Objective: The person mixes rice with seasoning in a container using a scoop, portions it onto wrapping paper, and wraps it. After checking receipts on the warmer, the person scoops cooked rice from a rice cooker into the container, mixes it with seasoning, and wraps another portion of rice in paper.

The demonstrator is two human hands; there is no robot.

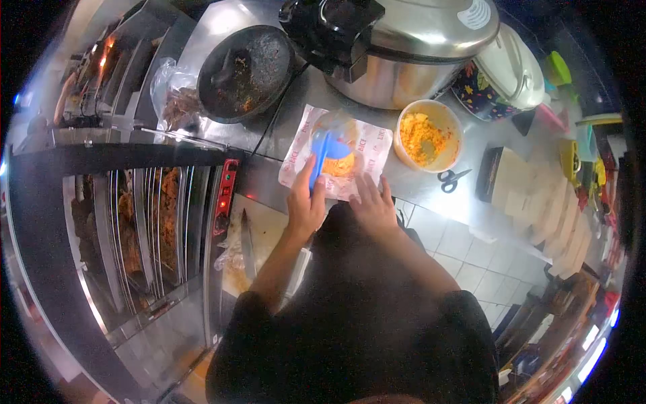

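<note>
My left hand [307,202] is closed round the handle of a blue scoop [331,147]. The scoop's head lies over orange rice [339,165] on a printed paper sheet [373,138]. At the sheet's lower right edge, my right hand [373,205] has its fingers spread, close beside the rice. Part of the rice is hidden under the scoop. To the right stands a round tub [454,121] of yellow-orange food, with black scissors [452,180] below it.
A dark stone mortar [247,74] sits at the upper left, beside a plastic bag [176,101]. Behind the sheet stands a large steel cooker [404,74]. Stacked cartons [531,192] are on the right. A lit, glass-fronted cabinet [145,229] stands on the left.
</note>
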